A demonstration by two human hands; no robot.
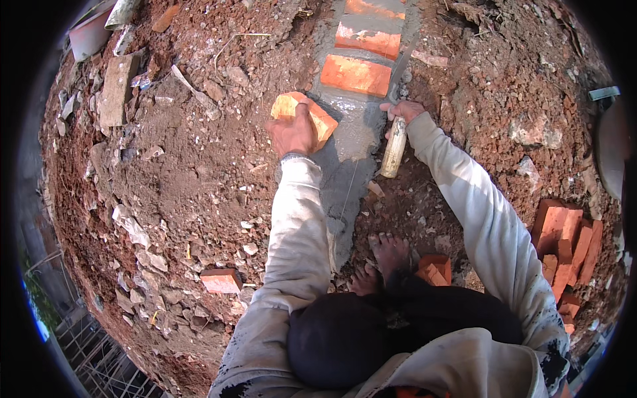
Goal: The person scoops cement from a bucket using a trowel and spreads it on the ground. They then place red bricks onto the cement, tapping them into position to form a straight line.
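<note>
My left hand (295, 134) grips an orange brick (324, 123), tilted, at the left edge of a strip of wet grey mortar (355, 136). Across the strip, my right hand (406, 111) is closed around a trowel by its pale, worn handle (393, 151). The trowel's blade is hard to make out against the mortar. Just beyond both hands, a brick (355, 75) lies crosswise in the mortar. Farther along the same strip come a second brick (367, 41) and a third (375, 8), with mortar between them.
Loose bricks (565, 242) are piled at the right, and another brick (222, 281) lies left of my arm. Broken bricks (434, 268) sit beside my bare feet (388, 252). A wooden block (118, 91) and a bucket (89, 36) stand far left on rubble-strewn soil (179, 172).
</note>
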